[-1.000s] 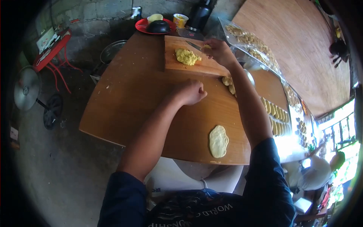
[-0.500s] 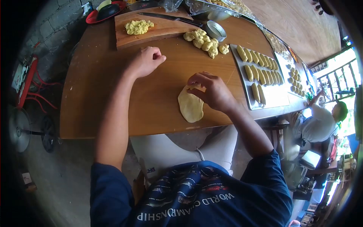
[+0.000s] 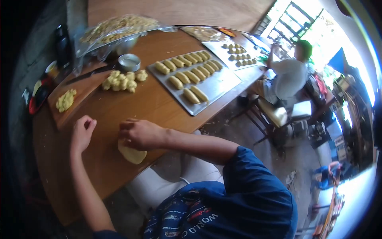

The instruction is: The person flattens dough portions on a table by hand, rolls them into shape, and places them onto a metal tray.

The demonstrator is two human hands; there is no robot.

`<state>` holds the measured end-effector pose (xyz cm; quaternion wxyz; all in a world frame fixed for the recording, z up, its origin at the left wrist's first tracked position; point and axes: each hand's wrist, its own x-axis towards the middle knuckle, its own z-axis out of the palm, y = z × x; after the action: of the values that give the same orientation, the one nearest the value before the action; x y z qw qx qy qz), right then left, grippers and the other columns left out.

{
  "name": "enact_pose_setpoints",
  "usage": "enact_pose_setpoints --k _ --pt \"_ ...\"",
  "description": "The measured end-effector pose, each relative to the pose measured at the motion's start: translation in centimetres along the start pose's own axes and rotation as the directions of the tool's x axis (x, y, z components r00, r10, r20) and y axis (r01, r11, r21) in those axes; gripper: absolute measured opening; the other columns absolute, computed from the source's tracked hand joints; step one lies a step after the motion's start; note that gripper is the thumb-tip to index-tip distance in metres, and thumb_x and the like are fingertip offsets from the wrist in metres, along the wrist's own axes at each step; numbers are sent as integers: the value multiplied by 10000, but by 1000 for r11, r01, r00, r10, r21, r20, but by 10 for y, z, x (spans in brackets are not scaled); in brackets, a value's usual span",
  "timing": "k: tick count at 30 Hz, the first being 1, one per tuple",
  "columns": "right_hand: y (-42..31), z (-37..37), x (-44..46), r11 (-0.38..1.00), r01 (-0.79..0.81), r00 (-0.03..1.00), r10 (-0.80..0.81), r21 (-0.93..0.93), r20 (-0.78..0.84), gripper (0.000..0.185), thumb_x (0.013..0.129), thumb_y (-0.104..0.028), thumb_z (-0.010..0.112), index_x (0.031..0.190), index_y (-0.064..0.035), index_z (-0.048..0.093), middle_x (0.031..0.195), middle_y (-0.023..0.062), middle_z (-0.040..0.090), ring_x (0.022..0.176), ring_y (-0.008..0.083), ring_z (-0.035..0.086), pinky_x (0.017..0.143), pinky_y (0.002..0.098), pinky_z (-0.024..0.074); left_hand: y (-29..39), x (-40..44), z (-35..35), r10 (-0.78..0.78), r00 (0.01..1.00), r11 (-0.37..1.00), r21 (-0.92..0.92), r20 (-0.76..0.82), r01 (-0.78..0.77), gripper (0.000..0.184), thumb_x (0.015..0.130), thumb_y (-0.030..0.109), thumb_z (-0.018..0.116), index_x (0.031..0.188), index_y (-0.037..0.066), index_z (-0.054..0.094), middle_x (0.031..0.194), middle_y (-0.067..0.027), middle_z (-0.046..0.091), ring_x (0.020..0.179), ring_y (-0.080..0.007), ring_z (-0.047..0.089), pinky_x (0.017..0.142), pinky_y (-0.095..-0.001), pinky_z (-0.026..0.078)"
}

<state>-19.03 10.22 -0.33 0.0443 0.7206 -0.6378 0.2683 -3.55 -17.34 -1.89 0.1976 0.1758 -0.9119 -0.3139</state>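
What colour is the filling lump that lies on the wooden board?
Yellow, best seen in the head view.

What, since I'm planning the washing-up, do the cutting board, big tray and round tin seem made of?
Cutting board: likely wood, fairly matte; warm brown, slab-like.
Tray: probably bare metal, smooth and satiny; silvery, with bright reflections.
Round tin: looks like thin metal, dull silver-grey, though blur leaves the exact finish open.
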Motion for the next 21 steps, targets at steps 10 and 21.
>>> enact_pose_setpoints --k 10,21 --pt "5 7 8 992 -65 988 49 110 144 143 914 -132 760 1035 -57 775 1042 154 699 1025 383 731 904 485 622 30 -5 2 -37 996 999 15 86 36 246 1091 206 731 994 -17 694 889 -140 715 815 -260 673 801 -420 540" --pt "15 10 -5 976 -55 998 45 209 53 197 983 -209 784 1118 -67 802 1104 158 738 1148 371 709 992 493 602 162 -83 -22 223 967 445 -870 -120 -211 215 1171 236 627 1215 27 652 1030 -90 690 884 -206 684 775 -324 578"
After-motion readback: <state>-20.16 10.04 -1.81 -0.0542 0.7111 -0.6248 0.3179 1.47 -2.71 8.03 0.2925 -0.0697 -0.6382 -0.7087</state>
